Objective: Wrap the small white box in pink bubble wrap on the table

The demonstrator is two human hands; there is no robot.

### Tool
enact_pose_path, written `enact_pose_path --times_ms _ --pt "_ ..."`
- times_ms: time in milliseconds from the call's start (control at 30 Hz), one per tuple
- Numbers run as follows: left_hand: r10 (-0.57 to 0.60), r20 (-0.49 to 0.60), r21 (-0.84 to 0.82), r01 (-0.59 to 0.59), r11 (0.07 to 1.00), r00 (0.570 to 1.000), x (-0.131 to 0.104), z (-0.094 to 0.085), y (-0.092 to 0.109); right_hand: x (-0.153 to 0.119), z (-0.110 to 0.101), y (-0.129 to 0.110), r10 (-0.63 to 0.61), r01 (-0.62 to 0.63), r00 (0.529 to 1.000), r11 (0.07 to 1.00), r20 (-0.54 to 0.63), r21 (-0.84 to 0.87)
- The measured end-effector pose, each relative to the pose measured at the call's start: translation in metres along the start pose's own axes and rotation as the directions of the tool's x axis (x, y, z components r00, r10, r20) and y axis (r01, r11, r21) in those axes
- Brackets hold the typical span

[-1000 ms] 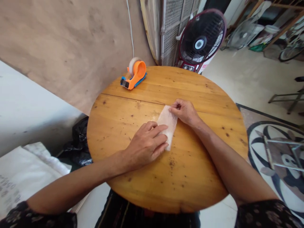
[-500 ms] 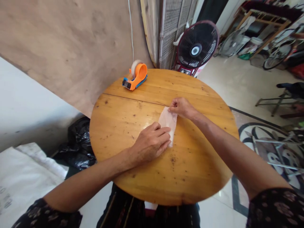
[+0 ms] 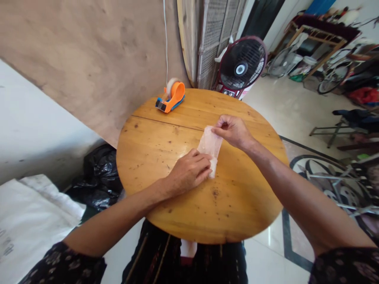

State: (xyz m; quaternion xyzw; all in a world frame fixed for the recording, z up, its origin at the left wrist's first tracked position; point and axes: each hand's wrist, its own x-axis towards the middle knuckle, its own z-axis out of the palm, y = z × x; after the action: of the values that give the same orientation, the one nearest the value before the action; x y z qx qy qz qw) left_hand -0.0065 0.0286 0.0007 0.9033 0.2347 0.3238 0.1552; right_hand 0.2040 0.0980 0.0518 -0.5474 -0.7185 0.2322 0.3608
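A thin, pinkish-white, see-through sheet (image 3: pixel 210 142), perhaps a small plastic or foam pouch, lies on the round wooden table (image 3: pixel 154 157). My right hand (image 3: pixel 233 132) pinches its far right corner between thumb and fingertips, and that edge looks slightly raised. Across the near part of the sheet lies my left hand (image 3: pixel 189 172), fingers bent and pressed onto it, holding it against the wood. Part of the sheet is hidden beneath these fingers. Toward the back left of the table stands an orange and blue tape dispenser (image 3: pixel 173 96) with a roll of tape in it.
Behind the table stands a dark red fan (image 3: pixel 241 69), next to a wooden wall panel (image 3: pixel 89 51). Black plastic bags (image 3: pixel 100 169) and a white sack (image 3: pixel 32 225) lie at the left. A folding stool (image 3: pixel 340 126) and a bicycle (image 3: pixel 334 75) are at the right.
My right hand has shifted slightly away from me and to the right, drawing the sheet's far end out flatter. My left hand stays on the near part. The view has tilted a little.
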Motion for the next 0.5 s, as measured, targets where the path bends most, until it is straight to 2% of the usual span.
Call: enact_pose_path --times_ms 233,500 --pt "-0.019 -0.003 0.022 0.019 1.000 1.000 -0.002 0.001 0.001 -0.019 -0.006 -0.017 -0.094 0.092 0.996 0.990 0.010 0.107" --pt "-0.113 -0.083 -0.018 0.112 0.994 0.990 -0.006 0.003 0.003 -0.042 -0.010 -0.027 -0.144 0.144 0.990 0.989 0.012 0.016"
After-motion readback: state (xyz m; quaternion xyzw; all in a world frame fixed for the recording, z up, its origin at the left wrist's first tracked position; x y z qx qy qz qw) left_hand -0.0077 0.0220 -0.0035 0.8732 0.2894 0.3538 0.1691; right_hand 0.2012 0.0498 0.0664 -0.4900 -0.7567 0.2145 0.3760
